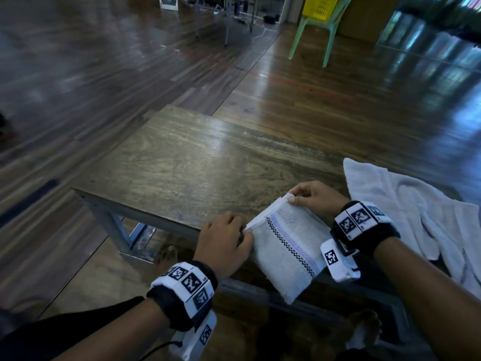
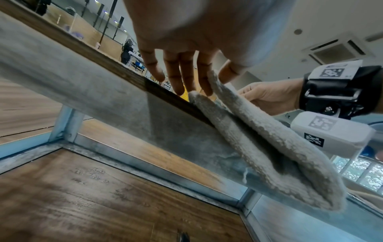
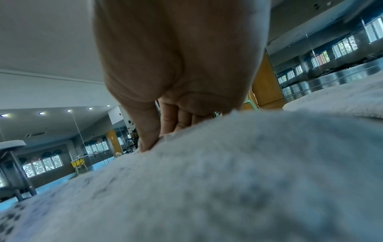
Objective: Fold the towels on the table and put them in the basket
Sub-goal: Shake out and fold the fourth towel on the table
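A folded white towel with a checkered stripe lies at the table's near edge, one corner hanging over it. My left hand pinches its left corner. My right hand pinches the stacked layers at the far corner. In the left wrist view the towel shows as doubled layers draped over the table edge, its top held between thumb and fingers. In the right wrist view the thumb lies on top of the towel, with the fingers curled at its edge. A yellow basket sits on a green chair far off.
An unfolded white towel lies crumpled on the table to the right of my right wrist. The wooden table shows bare top to the left and beyond the folded towel. The green chair stands on the floor past the table.
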The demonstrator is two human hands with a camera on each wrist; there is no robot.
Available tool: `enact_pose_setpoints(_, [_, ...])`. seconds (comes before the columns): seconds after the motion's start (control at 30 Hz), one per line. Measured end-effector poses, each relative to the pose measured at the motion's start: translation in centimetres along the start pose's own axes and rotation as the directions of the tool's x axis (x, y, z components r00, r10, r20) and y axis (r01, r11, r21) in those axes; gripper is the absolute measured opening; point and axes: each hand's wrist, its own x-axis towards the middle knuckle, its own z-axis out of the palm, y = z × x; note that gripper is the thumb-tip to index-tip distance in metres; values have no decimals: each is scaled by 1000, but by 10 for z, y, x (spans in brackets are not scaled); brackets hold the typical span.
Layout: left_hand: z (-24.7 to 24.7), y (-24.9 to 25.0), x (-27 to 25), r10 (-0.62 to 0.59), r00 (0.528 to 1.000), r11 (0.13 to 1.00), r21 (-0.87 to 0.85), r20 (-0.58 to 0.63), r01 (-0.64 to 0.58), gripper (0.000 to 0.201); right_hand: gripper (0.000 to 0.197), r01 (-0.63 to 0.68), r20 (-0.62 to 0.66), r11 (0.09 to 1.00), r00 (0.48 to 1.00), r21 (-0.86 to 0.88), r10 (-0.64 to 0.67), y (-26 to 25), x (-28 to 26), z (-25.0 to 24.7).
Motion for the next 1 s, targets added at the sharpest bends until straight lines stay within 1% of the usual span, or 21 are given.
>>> enact_pose_setpoints(0.07, [-1,-2,1,-17,1000,1000,6,-6,17,15,20,2,-10,1000,1000,-17,-3,-1,1,1])
enact_pose_setpoints(0.17, [-1,-4,3,-43,999,998,41,-1,43,19,17,20,-15,999,1000,-43,-20,-1,4,3])
enact_pose_setpoints(0.27, [-2,-6,5,-62,998,998,32,-1,62,22,14,30,-18,996,999,-79,-32,-1,7,5])
enact_pose_setpoints(0.4, [-5,-7,6,-67,997,998,-18,-22,67,21,18,21,-21,987,999,-159,-25,-6,13,8])
enact_pose_setpoints(0.53, [-5,-9,8,-69,997,997,-39,-21,68,19,24,-24,-11,958,1000,-287,22,-10,17,12])
enact_pose_setpoints(0.6, [-5,-9,9,-61,998,996,-59,-24,60,16,26,-30,-7,951,1000,-308,29,-12,17,12])
enact_pose_setpoints(0.7, [-9,-10,15,-57,998,993,-101,8,58,13,27,0,24,946,1000,-324,8,-17,14,11])
enact_pose_setpoints(0.77, [-12,-10,24,-66,997,986,-153,48,72,12,24,0,49,932,999,-363,19,-16,11,9])
enact_pose_setpoints(0.83, [-14,-9,37,-66,994,982,-172,83,80,12,19,-25,45,935,998,-353,44,-11,6,5])
enact_pose_setpoints(1.0, [-11,6,73,-33,988,990,-130,151,53,14,12,-139,-20,959,990,-246,138,15,-20,-7])
